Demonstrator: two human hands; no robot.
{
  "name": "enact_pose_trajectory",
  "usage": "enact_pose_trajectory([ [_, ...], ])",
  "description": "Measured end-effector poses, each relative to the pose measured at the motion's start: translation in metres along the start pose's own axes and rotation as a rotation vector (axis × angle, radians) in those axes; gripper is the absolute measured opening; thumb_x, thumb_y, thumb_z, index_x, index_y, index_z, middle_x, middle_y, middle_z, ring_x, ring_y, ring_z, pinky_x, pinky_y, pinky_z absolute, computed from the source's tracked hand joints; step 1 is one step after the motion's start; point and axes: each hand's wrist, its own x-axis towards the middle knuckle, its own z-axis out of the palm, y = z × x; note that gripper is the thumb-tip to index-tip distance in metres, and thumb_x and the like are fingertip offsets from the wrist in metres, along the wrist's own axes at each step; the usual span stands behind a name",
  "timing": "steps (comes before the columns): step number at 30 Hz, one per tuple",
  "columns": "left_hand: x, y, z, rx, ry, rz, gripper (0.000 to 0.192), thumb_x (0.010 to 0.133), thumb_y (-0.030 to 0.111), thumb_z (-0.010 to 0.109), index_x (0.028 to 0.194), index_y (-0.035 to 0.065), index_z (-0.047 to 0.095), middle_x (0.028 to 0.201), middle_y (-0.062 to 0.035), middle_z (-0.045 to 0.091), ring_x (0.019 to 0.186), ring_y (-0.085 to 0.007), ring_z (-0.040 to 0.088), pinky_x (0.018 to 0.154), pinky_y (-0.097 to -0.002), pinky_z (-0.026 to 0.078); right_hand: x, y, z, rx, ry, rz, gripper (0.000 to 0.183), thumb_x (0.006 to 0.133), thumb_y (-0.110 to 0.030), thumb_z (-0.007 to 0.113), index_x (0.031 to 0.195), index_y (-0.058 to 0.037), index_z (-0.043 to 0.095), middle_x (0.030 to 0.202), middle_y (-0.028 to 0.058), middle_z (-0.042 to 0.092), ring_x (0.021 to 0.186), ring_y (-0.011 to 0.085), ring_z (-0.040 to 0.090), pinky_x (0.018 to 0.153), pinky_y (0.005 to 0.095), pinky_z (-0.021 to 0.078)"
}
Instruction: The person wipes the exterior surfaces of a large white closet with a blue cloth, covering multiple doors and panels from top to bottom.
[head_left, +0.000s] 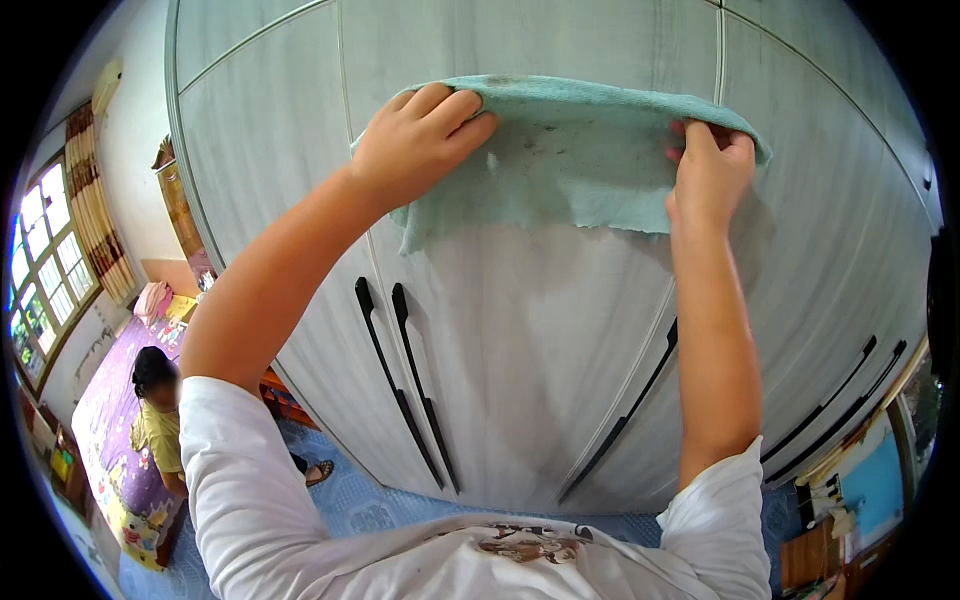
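A pale green cloth (577, 142) with dark stains stretches between my two hands, in front of a grey wood-grain wardrobe (525, 337). At the cloth's upper left edge, my left hand (427, 139) grips it, with its back towards me and the fingers curled over the fold. My right hand (709, 169) pinches the upper right part, some of its fingers tucked behind or under the fabric. The lower edge of the cloth hangs down loosely between the hands. Whether the cloth touches the wardrobe doors, I cannot tell.
Long black handles (409, 345) run down the wardrobe doors. To the left, a person in a yellow top (161, 435) is by a bed with a purple patterned cover (112, 397). A curtained window (49, 255) is beyond. Blue patterned flooring (352, 495) lies below.
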Motion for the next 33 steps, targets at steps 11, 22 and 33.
enact_pose_trajectory([
  [11, 0.015, 0.012, 0.019, 0.102, 0.07, -0.522, 0.046, 0.077, -0.002, 0.063, 0.122, 0.0057, 0.062, 0.131, -0.0118, 0.057, 0.125, -0.0345, 0.05, 0.108, -0.0432, 0.042, 0.007, 0.039, 0.019, -0.918, 0.087, -0.869, 0.056, 0.086, -0.031, 0.071, 0.128, 0.0017, 0.052, 0.129, 0.0217, 0.056, 0.126, 0.0392, 0.046, 0.113, 0.0535, 0.0272],
  [22, 0.042, 0.01, 0.029, 0.002, 0.136, -0.519, 0.064, 0.086, 0.019, 0.063, 0.147, 0.008, 0.047, 0.158, -0.0211, 0.033, 0.148, -0.0434, 0.025, 0.12, -0.05, 0.025, 0.042, 0.033, 0.016, -1.146, -0.051, -0.85, 0.068, 0.092, -0.052, 0.058, 0.135, -0.0003, 0.052, 0.133, 0.024, 0.057, 0.127, 0.0461, 0.045, 0.114, 0.0552, 0.0279],
  [33, 0.024, -0.021, 0.056, 0.037, 0.56, 0.06, 0.029, 0.069, 0.0, 0.073, 0.089, 0.0202, 0.071, 0.12, -0.0033, 0.057, 0.116, -0.0256, 0.05, 0.099, -0.0373, 0.044, 0.051, 0.04, 0.004, -0.664, -0.132, -0.876, 0.048, 0.089, -0.023, 0.06, 0.129, -0.0002, 0.047, 0.124, 0.0218, 0.062, 0.111, 0.0414, 0.058, 0.101, 0.0497, 0.0405],
])
